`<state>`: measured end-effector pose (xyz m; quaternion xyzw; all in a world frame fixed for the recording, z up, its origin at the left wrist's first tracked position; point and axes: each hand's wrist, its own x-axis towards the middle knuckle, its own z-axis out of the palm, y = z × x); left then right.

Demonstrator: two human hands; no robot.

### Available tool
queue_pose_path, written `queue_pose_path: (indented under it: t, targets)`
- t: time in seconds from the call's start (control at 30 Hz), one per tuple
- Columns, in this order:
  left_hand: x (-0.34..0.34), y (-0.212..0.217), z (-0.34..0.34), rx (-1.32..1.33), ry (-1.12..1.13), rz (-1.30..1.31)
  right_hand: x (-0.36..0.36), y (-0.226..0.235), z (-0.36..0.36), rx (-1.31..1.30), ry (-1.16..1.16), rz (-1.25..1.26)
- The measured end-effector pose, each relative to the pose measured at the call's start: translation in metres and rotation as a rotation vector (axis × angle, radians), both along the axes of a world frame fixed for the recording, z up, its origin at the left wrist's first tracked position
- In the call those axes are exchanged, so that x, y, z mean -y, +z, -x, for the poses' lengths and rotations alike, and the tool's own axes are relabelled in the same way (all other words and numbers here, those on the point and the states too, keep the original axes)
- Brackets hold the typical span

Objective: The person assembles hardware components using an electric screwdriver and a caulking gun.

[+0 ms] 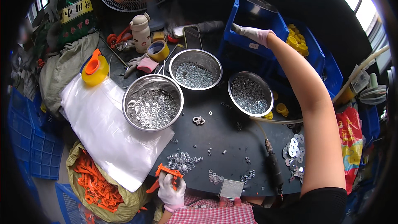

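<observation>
At the near edge of the table my left hand, in a white glove with a pink cuff, is closed round an orange plastic frame-like part. A pile of small metal springs lies just beyond it. My right arm stretches far forward to the right. The gloved right hand is over the front of a blue bin, its fingers extended toward the bin's left side; nothing shows in them. A steel bowl rests at the top of that bin.
Steel bowls of small metal pieces stand mid-table. A sack of orange parts sits at the left, below white plastic sheeting. A black power screwdriver hangs near flat washers. A metal block lies at the front edge.
</observation>
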<state>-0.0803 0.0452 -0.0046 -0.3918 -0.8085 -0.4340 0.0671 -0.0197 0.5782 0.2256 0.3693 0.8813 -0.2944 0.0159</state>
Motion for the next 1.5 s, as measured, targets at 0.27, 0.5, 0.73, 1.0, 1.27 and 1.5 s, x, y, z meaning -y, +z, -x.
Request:
queue_pose_path:
  t: [0.27, 0.5, 0.73, 1.0, 1.27, 1.5]
  targets:
    - [0.003, 0.002, 0.0, 0.007, -0.024, -0.037, 0.008, 0.004, 0.004, 0.155, -0.09, -0.103]
    - [0.003, 0.005, -0.002, -0.01, 0.024, -0.032, 0.051, 0.01, 0.01, 0.05, -0.009, -0.067]
    - [-0.004, 0.003, 0.0, -0.053, 0.008, -0.046, -0.044, -0.022, -0.002, -0.13, 0.063, -0.2]
    - [-0.009, 0.0, 0.002, -0.094, -0.002, -0.057, -0.098, -0.064, -0.016, -0.011, 0.441, -0.806]
    - [-0.003, -0.002, -0.001, -0.105, 0.011, -0.05, -0.004, -0.011, -0.007, -0.118, 0.025, -0.222]
    - [0.0, -0.001, -0.002, -0.061, 0.032, -0.033, 0.014, -0.009, 0.003, -0.144, -0.097, -0.161]
